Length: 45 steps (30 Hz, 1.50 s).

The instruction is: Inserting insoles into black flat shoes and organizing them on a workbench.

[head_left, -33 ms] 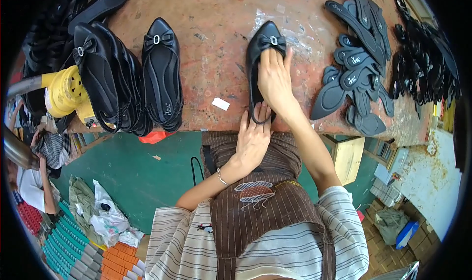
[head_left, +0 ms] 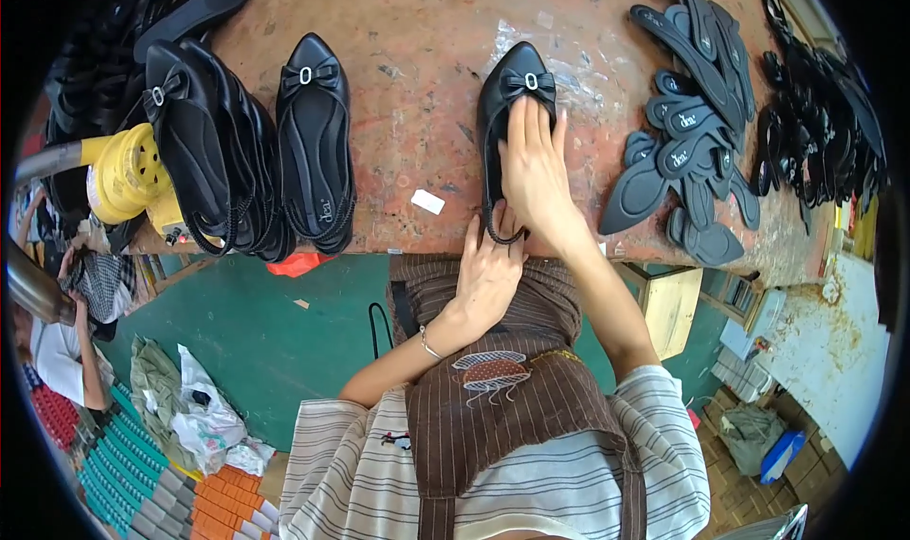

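your right hand (head_left: 536,175) reaches into the shoe (head_left: 500,83)!
your left hand (head_left: 487,279) touches its heel; can't tell if either grips.

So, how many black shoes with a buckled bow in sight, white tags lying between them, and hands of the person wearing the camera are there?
Black shoes with buckled bow: 3 (held shoe, far-left shoe, shoe just right of it)
White tag: 1
Wearer's hands: 2 (left hand, right hand)
Total: 6
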Motion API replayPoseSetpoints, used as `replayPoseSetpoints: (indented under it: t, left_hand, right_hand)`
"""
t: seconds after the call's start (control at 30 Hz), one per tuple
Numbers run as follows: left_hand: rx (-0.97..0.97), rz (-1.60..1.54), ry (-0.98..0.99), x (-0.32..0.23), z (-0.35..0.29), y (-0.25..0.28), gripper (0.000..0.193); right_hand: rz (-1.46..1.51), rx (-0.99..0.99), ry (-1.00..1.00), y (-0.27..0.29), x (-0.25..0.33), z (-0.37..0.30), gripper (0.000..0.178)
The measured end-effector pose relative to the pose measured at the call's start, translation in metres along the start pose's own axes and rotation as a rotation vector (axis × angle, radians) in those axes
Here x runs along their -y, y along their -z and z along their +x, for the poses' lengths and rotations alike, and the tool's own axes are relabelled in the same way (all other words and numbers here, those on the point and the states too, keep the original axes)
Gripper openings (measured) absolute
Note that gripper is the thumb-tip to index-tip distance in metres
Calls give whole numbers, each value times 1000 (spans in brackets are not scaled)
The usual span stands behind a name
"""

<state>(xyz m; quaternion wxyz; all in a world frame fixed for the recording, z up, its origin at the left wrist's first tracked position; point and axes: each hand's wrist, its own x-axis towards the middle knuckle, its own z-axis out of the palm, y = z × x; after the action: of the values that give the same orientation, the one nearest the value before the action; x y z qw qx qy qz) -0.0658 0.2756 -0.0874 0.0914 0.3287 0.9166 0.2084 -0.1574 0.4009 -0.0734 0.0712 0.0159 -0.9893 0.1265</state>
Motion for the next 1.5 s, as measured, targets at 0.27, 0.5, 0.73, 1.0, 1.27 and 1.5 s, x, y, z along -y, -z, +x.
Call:
replayPoseSetpoints:
  t: [0.27,0.5,0.73,1.0,1.27,1.5]
  left_hand:
    - [-56,-35,-50,0,5,3,38]
    - [-168,23,-73,0,10,7,31]
    - [-43,25,-51,3,10,11,54]
    - [-52,-56,-38,0,21,12,50]
    - [-365,-545,386,44,33,96,38]
    - [46,-309,323,73,96,59,21]
  right_hand:
    - [-72,-18,63,-4,-3,14,46]
    - [-129,289,-117,-2,1,30,52]
    - [-169,49,-38,-15,-17,47,19]
    - [-265,18,-13,-35,-27,56,20]
    - [563,76,8,79,-114,39,30]
    - [-416,-231,-606,84,-287,63,76]
